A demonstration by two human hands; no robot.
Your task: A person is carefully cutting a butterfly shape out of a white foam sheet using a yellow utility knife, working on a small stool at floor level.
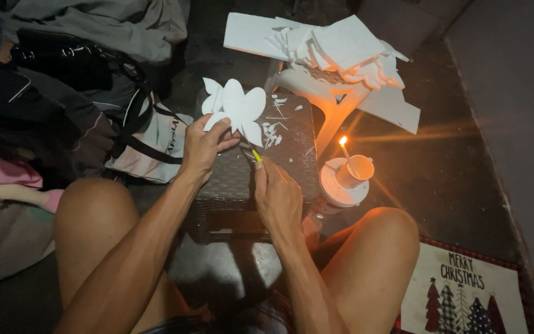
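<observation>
My left hand (204, 147) grips a white flower-shaped cut-out (237, 109) by its lower edge, holding it up over a dark woven box (292, 145). My right hand (276, 196) is closed on a small cutting tool with a yellow-green tip (256, 155), its point just under the cut-out's bottom petal. White scraps (273, 131) lie scattered on the box top. Both forearms come up between my bare knees.
A lit candle (344, 148) stands in a small cup (357, 169) on a round lid right of the box. A white plastic stool (322, 89) behind carries a stack of white sheets (335, 46). Bags and clothes (94, 80) lie left; a festive doormat (458, 294) lies lower right.
</observation>
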